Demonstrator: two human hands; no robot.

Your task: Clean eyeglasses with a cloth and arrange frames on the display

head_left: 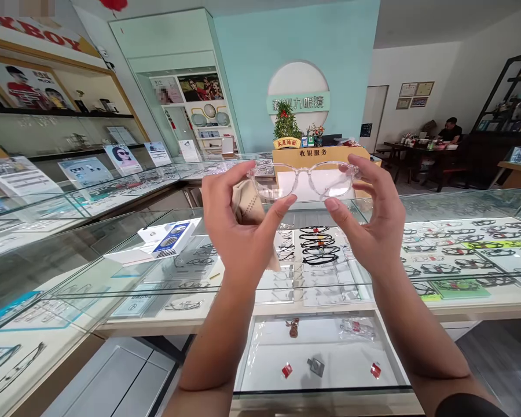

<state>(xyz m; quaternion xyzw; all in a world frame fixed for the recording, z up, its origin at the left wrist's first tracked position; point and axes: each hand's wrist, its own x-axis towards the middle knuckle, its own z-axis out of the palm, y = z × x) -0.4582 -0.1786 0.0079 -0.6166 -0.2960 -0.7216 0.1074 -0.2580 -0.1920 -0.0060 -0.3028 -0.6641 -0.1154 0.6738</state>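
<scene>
A pair of eyeglasses (304, 171) with a clear, see-through frame is raised in front of me, level, above the glass counter. My left hand (243, 226) pinches its left side between thumb and fingers, and also keeps a beige cleaning cloth (248, 202) tucked in the palm, part of it hanging down behind the wrist. On the other side, my right hand (371, 214) grips the right end of the frame, index finger on top and thumb at the lower rim. Both lenses are uncovered.
Below lies a glass display case (238, 292) with rows of eyeglasses. An opened white and blue box (169, 238) rests on the glass at left. A drawer (304, 353) holding small items stands open beneath. Farther back are a cashier desk (312, 156) and a seated person (450, 132).
</scene>
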